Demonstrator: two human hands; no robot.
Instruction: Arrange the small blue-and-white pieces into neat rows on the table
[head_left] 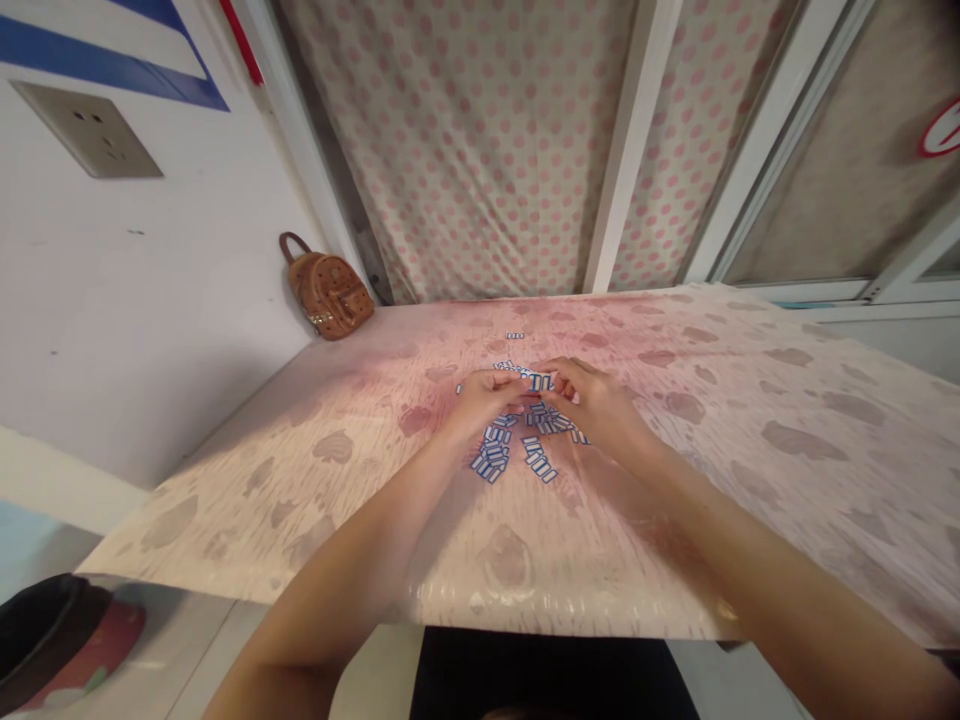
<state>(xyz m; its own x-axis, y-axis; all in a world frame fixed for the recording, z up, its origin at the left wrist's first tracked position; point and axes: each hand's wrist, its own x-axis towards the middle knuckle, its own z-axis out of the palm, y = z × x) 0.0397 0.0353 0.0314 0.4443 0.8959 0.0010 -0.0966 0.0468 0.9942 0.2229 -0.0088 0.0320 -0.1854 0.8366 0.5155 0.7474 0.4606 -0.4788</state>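
Note:
My left hand (489, 396) and my right hand (586, 392) meet over the middle of the table. Between their fingertips they pinch a small blue-and-white striped piece (540, 382), flat like a card or sticker strip. Below and around the hands lie many similar pieces. One overlapping pile (492, 458) is on the near left, and a short row (539, 460) sits on the near right. Others (551, 418) are partly hidden under my right hand. A single striped piece (514, 336) rests apart, farther back. What is printed on them is too small to read.
A tablecloth (502, 560) with pink and grey heart-like shapes covers the table. At the back left corner, a small brown backpack (334, 295) stands against the wall. Behind the table hangs a dotted curtain (487, 150). A dark-lined bin (67, 640) is on the floor at left.

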